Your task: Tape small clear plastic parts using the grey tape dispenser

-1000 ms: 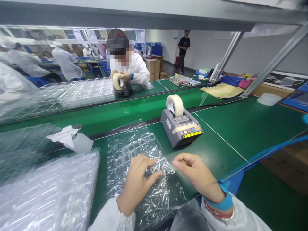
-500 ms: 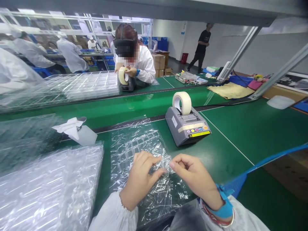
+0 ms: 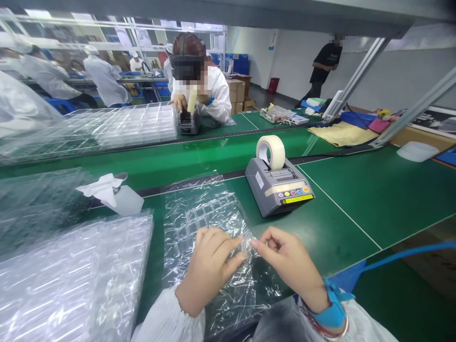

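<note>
Clear plastic film [image 3: 246, 245] is pinched up between my left grip [image 3: 208, 268] and right grip [image 3: 290, 263], both clenched on it and almost touching. It wraps a clear compartment tray [image 3: 201, 216] lying flat on the green tabletop [image 3: 359, 199]. Just beyond sits a grey tape dispenser [image 3: 279, 187] carrying a white tape roll [image 3: 270, 152]; stacked wrapped trays [image 3: 71, 280] lie to my left.

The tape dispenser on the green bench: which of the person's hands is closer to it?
Right hand: nearer, just in front of the tape dispenser. The left hand, on the clear plastic film, is farther away, front and to the dispenser's left.
</note>
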### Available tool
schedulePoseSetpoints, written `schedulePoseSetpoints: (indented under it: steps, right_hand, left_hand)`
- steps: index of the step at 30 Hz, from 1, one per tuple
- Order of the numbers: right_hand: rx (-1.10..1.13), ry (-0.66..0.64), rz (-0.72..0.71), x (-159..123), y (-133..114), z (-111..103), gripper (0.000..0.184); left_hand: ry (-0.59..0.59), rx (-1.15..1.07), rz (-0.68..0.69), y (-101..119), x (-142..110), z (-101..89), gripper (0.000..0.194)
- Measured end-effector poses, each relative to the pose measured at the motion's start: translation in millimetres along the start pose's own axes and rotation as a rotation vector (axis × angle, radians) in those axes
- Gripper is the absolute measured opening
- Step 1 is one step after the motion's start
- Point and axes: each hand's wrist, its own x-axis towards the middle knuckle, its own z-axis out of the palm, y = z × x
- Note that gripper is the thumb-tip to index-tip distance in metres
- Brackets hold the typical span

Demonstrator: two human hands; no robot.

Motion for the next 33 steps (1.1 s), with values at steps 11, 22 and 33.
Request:
schedulePoseSetpoints:
  steps: [11,22,33]
  right_hand:
    - [-0.222,-0.002,-0.314,-10,12,-29,0.032]
    - [-0.437,-0.134,-0.508,1,4,-32,0.032]
    - [-0.497,-0.061,-0.345,56,-14,-32,0.050]
  left_hand:
    - [-0.092,-0.160,-0.089,-1,1,-2.9,0.028]
    - [-0.368,0.058,-0.087,11,23,-34.1,0.059]
    - [-0.472,0.499,-0.306,-31,130,-28.1,0.023]
